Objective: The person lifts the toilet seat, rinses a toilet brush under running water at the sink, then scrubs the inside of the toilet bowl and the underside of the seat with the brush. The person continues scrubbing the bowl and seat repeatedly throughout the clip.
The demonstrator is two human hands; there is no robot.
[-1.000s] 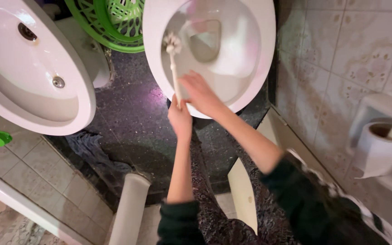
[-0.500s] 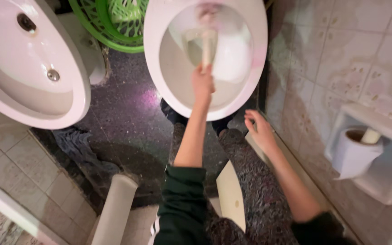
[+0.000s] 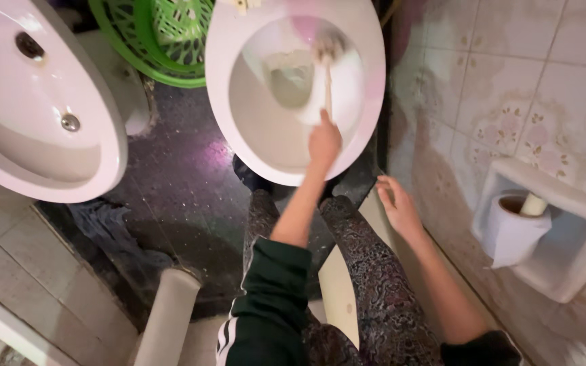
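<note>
Left hand (image 3: 323, 140) fisted round brush (image 3: 326, 71) (blurred)

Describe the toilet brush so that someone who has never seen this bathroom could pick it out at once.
Find the white toilet bowl at top centre, between the washbasin and the tiled wall. Inside it, the left hand grips the toilet brush: a thin pale stick with a blurred bristle head, the only slim thing in the bowl.

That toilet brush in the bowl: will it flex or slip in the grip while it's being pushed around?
The toilet brush has a thin, straight handle, so it probably bends little. The left hand grips it alone at the near end, which suggests it is light. The bristle head looks soft and likely gives against the toilet bowl. A wet handle might be slippery; wetness cannot be seen.
</note>
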